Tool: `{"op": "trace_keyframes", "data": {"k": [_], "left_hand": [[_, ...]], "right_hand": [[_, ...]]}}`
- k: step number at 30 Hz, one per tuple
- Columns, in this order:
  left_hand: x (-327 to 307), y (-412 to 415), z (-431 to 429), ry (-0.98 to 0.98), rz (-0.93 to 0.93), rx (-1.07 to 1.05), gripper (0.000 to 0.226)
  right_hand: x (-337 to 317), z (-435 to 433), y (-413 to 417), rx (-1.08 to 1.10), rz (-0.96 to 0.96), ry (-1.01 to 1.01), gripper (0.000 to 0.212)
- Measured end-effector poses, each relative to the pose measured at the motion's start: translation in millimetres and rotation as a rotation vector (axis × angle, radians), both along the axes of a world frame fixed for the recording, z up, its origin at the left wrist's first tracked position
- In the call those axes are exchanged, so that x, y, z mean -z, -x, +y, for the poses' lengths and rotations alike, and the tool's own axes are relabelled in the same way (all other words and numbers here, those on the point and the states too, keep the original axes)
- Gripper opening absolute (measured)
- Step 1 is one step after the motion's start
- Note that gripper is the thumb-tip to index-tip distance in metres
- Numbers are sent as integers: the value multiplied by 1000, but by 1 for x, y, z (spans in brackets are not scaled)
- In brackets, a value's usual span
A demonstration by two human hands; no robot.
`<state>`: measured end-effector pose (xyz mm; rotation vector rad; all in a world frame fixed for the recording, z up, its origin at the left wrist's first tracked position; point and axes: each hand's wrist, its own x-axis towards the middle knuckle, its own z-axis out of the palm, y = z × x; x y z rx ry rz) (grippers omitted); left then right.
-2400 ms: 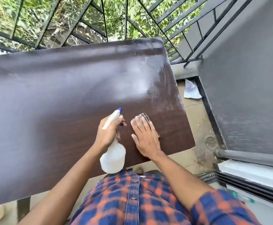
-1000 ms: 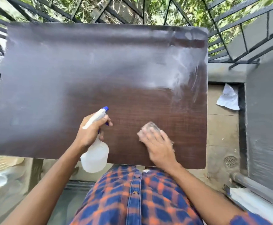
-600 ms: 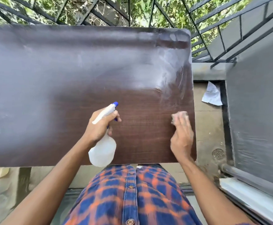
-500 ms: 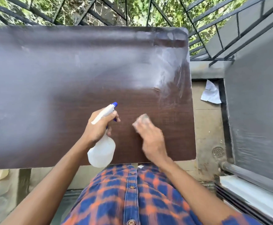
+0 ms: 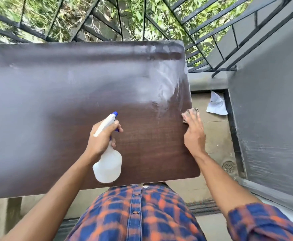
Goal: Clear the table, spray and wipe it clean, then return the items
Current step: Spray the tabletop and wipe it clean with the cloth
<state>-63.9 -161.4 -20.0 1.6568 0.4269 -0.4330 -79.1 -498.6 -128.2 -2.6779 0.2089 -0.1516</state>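
A dark brown wooden table [image 5: 55, 105] fills the view, bare, with whitish wet streaks near its far right corner. My left hand [image 5: 101, 138] grips a white spray bottle [image 5: 108, 164] with a blue nozzle, held above the table's near middle. My right hand [image 5: 194, 134] presses a small crumpled cloth [image 5: 189, 113] flat against the table's right edge, the cloth showing just past my fingertips.
A black metal railing [image 5: 142, 20] with greenery behind it runs along the table's far side. A grey wall [image 5: 272, 110] stands close on the right. On the tiled floor between them lie a white crumpled paper [image 5: 216, 104] and a floor drain [image 5: 228, 166].
My right hand has swept the cloth back and forth over the near right part of the table and now sits at the right edge. The left hand still holds the bottle.
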Motion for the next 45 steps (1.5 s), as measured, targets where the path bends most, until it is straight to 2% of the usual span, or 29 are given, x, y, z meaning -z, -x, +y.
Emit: {"op": "trace_keyframes", "data": {"k": [3, 8, 11, 13, 16, 20, 23, 27, 30, 32, 35, 39, 41, 43, 45], "left_hand": [[-1, -7, -18, 18, 12, -15, 32], [2, -20, -49, 73, 33, -66, 30], [3, -30, -67, 89, 28, -69, 32], [3, -37, -75, 68, 33, -67, 30], [3, -46, -86, 73, 48, -86, 28], [-3, -58, -102, 32, 26, -93, 26], [-4, -66, -107, 15, 18, -146, 27], [-6, -72, -114, 18, 13, -209, 29], [-9, -76, -113, 19, 11, -223, 29], [-10, -81, -108, 10, 26, -234, 28], [-10, -87, -100, 9, 35, -238, 29], [-9, -98, -92, 17, 24, -244, 29], [-9, -107, -87, 33, 21, -226, 28], [-8, -117, -80, 49, 20, -214, 25], [-5, -129, -75, 60, 18, -191, 23]], "right_hand": [[-9, 18, -14, -79, -100, -15, 66], [0, 106, 7, -665, -59, -18, 66], [10, 101, -1, -784, -38, 59, 63], [10, 75, -26, -659, 1, 102, 70], [12, 13, -78, -325, 56, 57, 77], [2, -58, -135, -131, 44, -58, 58], [-8, -30, -140, -188, -46, -97, 63], [0, 41, -86, -617, -78, -78, 72], [11, 56, -69, -739, -10, 37, 67], [15, 51, -93, -695, 4, 95, 66], [17, 20, -161, -458, 68, 139, 66], [3, -24, -227, -111, 126, -27, 62], [-5, -16, -228, -9, 33, -64, 62], [-8, 15, -207, -13, -60, -48, 64], [0, 56, -170, -176, -101, -58, 68]]}}
